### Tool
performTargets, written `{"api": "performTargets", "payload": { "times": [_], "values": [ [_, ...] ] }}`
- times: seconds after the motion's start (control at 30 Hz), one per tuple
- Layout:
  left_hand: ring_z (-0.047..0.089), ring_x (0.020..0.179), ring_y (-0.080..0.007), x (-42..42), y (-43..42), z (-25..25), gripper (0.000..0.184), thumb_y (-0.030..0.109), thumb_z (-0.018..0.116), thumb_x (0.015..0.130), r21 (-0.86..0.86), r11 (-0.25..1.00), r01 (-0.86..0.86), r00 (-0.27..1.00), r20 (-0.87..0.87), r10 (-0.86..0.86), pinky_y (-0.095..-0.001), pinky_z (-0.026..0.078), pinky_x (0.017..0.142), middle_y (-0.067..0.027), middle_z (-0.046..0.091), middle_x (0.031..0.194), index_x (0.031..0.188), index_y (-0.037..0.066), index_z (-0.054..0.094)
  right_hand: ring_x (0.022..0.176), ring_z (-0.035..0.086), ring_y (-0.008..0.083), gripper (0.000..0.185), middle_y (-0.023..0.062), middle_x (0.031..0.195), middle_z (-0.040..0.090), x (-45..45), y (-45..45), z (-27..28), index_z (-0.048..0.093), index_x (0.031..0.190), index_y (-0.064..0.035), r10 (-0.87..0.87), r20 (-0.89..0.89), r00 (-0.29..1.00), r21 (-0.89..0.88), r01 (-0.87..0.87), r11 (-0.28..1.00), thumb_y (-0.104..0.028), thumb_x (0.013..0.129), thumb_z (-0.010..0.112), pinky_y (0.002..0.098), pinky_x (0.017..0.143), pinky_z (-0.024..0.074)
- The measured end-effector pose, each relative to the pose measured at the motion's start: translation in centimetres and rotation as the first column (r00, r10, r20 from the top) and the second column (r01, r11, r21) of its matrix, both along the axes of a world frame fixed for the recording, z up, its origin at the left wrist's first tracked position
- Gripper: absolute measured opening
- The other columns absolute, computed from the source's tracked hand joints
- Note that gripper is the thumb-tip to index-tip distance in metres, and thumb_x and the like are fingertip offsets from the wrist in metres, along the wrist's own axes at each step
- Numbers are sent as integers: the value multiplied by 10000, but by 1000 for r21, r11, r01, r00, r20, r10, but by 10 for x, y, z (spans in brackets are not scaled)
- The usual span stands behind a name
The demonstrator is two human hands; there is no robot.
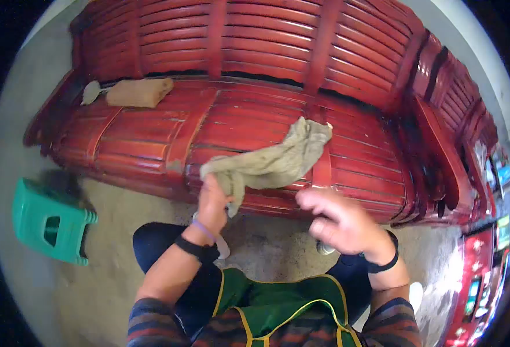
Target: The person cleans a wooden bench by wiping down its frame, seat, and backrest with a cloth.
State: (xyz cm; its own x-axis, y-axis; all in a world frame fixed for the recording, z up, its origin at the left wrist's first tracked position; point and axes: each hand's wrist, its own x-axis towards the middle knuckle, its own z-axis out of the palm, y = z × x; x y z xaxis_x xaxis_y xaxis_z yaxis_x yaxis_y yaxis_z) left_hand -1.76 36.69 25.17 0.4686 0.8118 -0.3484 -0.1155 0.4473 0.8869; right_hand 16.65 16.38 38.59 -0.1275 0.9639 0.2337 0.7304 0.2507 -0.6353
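Observation:
My left hand (pixel 211 203) grips one end of a greyish-green cloth (pixel 278 163). The cloth stretches up and to the right, loosely bunched, over the seat of a red slatted wooden bench (pixel 237 115). A short corner of it hangs down beside my left fingers. To the right and below the cloth, my right hand (pixel 341 222) is apart from it, fingers stretched out and holding nothing. Whether the far end of the cloth rests on the seat or hangs just above it, I cannot tell.
A rolled tan cloth (pixel 139 93) and a pale round-headed object (pixel 91 92) lie at the seat's left end. On the floor at left a green plastic stool (pixel 52 222) stands tilted in view. The bench's armrest (pixel 437 153) rises at right, near a red cabinet (pixel 477 260).

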Motion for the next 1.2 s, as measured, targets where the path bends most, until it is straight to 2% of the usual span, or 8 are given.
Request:
{"api": "performTargets", "payload": {
  "times": [0.17, 0.33, 0.47, 0.6, 0.7, 0.87, 1.07, 1.2],
  "values": [
    [634, 990, -200, 37, 18, 85, 504, 383, 262, 1012, 659, 700, 276, 956, -265, -127, -325, 512, 829, -65, 660, 1089, 1180, 63, 613, 1056, 587, 338, 471, 182, 1207, 569, 23, 8, -10, 530, 1260, -25, 159, 32, 987, 31, -160, 987, -284, 883, 645, 400, 894, 494],
    [640, 908, -259, 127, 37, 85, 372, 225, 621, 850, 666, 245, 705, 670, -510, -540, -350, 504, 832, -131, 671, 976, 1165, 28, 624, 961, 610, 316, 454, 167, 1105, 597, 48, 1, -23, 549, 1208, -30, 40, 148, 988, 25, -44, 999, -292, 855, 665, 396, 823, 509],
    [367, 1324, -359, 228, 13, 30, 637, 360, 659, 777, 480, -278, 832, 501, -865, 6, -530, 316, 1058, -175, 400, 1435, 1346, 125, 495, 922, 608, 304, 465, 152, 1055, 594, 58, -7, -29, 543, 1208, -34, 53, 125, 991, 54, -61, 997, -291, 841, 668, 394, 796, 505],
    [99, 1462, -322, 297, 24, -49, 862, 526, 544, 806, 212, -236, 948, 193, -976, -100, -569, 122, 1143, -142, 117, 1585, 1508, 137, 228, 919, 602, 291, 456, 152, 1066, 591, 76, -13, -28, 546, 1218, -39, -25, 181, 983, 17, 22, 1000, -299, 856, 642, 381, 820, 496],
    [76, 1472, -282, 319, 55, -63, 867, 520, 508, 829, 242, -126, 962, 219, -961, -168, -585, 91, 1142, -119, 101, 1594, 1517, 104, 185, 926, 605, 280, 449, 150, 1093, 594, 92, -26, -33, 550, 1222, -44, -62, 211, 976, -39, 71, 997, -318, 872, 615, 371, 835, 491],
    [238, 1411, -281, 355, 130, -85, 612, 361, 459, 917, 231, 20, 973, 231, -973, -19, -576, 276, 1088, -97, 275, 1521, 1432, 61, 320, 934, 614, 262, 415, 129, 1095, 601, 117, -45, -25, 574, 1199, -55, -58, 273, 960, -106, 90, 990, -321, 882, 615, 363, 809, 506],
    [188, 1442, -336, 321, 124, -120, 631, 260, 484, 884, 291, -333, 897, 263, -956, -128, -511, 225, 1138, -181, 213, 1550, 1446, 25, 318, 887, 623, 247, 392, 110, 1066, 606, 125, -48, -18, 616, 1149, -62, -106, 150, 983, 18, 104, 994, -310, 851, 673, 329, 750, 526],
    [178, 1439, -367, 276, 68, -76, 619, 224, 469, 883, 347, -357, 867, 313, -938, -150, -515, 223, 1139, -203, 222, 1542, 1435, -10, 314, 918, 620, 307, 494, 142, 1025, 613, 134, -47, -28, 579, 1218, -51, -85, 41, 996, -112, 89, 990, -321, 811, 654, 400, 789, 522]
  ]
}}
